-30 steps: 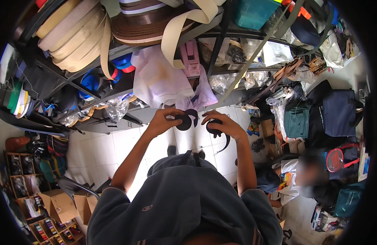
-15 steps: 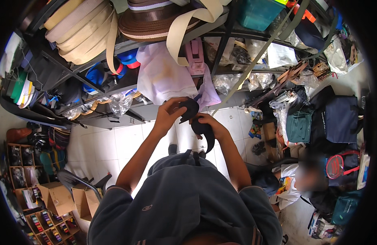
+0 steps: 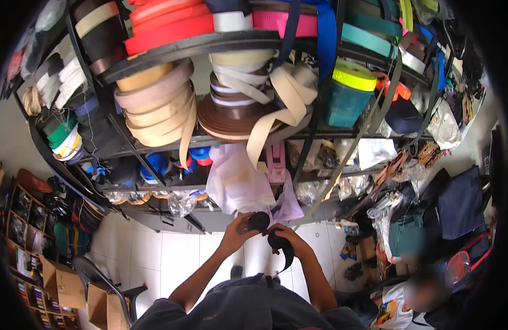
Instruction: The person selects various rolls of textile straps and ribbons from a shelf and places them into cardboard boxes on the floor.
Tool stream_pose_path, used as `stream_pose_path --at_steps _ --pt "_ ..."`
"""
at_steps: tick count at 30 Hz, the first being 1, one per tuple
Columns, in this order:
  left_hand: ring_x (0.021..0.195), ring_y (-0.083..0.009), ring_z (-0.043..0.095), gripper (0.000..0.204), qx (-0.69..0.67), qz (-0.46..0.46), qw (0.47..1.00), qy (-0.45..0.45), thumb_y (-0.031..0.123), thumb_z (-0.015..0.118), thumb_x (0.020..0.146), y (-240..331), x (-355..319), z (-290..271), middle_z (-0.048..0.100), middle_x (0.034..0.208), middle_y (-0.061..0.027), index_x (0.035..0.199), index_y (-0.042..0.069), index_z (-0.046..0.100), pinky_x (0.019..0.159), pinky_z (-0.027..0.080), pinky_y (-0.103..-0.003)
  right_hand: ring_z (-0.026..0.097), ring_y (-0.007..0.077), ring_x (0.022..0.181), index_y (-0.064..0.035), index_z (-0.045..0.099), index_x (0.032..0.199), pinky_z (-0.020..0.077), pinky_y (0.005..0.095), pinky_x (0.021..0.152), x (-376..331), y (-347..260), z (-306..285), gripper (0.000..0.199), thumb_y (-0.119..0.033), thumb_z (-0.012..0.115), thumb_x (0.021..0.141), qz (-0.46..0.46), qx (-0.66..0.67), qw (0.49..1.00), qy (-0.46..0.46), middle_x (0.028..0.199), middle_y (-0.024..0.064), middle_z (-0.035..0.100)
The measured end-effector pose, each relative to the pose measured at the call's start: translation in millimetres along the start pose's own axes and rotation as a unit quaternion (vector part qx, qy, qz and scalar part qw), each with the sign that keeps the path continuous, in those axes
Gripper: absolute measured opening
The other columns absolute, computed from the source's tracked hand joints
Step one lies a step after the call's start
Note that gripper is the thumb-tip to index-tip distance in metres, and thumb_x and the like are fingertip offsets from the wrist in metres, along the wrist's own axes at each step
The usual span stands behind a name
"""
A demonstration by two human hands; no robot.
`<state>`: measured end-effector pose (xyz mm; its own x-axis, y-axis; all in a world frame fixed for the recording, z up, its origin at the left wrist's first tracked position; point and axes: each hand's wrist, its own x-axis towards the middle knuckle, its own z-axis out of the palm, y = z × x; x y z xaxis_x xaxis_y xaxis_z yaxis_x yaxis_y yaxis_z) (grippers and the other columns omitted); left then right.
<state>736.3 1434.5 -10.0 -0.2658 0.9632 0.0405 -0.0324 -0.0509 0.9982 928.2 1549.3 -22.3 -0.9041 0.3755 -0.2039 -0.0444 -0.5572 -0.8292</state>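
Observation:
My left hand [image 3: 237, 232] is closed on a small coiled roll of black strap [image 3: 259, 221], thumb and fingers at its edge. Just to the right, my right hand [image 3: 294, 238] grips a second black coil [image 3: 276, 240], and a loose tail of black strap [image 3: 288, 259] curves down from it. Whether the two coils are one length of strap cannot be told. Both hands are in front of my body, above the white tiled floor. Beyond them, a whitish plastic bag [image 3: 237, 181] hangs from the shelf.
Shelving ahead carries beige webbing rolls [image 3: 155, 113], a brown roll [image 3: 232, 124], red rolls [image 3: 169, 25] and a teal tub [image 3: 347, 102] with a yellow lid. Cardboard boxes [image 3: 64, 280] and a chair [image 3: 103, 275] stand left. Bags [image 3: 460, 201] and a seated person [image 3: 394, 305] are at right.
The view has tilted up, showing upper shelves with more strap rolls. My hands and the black coils sit lower in the picture; both hands keep their grip.

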Motion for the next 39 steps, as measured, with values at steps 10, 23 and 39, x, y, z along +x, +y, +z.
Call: stream_pose_path --at_steps 10,23,39 --pt "0.123 -0.0181 0.047 0.057 -0.099 0.009 0.992 0.072 -0.010 0.051 0.081 20 -23 10 0.052 0.130 -0.0118 0.137 0.000 0.043 0.104 0.035 -0.030 0.056 0.0272 0.103 -0.0072 0.052 0.116 0.0453 0.0458 0.094 44 25 -30 0.037 -0.039 0.044 0.098 -0.202 0.390 0.859 0.264 0.109 0.0101 0.058" --pt "0.123 -0.0195 0.046 0.049 -0.098 0.077 0.990 0.070 0.006 0.051 0.092 46 -13 7 0.050 0.131 -0.0121 0.139 -0.001 0.037 0.106 0.032 -0.032 0.051 0.0164 0.105 -0.0086 0.048 0.121 0.0405 0.0338 0.094 59 17 61 0.033 -0.034 0.038 0.102 -0.164 0.154 0.960 0.165 0.112 0.0055 0.054" --pt "0.119 -0.0229 0.050 0.048 -0.242 0.015 0.969 0.042 0.019 0.049 0.098 34 -12 -37 0.049 0.131 -0.0129 0.141 0.003 0.034 0.098 0.044 -0.040 0.050 0.0272 0.106 0.0051 0.040 0.120 0.0414 0.0356 0.089 48 -12 75 0.051 -0.028 0.064 0.088 -0.192 -0.466 0.861 0.069 0.112 0.0169 0.044"
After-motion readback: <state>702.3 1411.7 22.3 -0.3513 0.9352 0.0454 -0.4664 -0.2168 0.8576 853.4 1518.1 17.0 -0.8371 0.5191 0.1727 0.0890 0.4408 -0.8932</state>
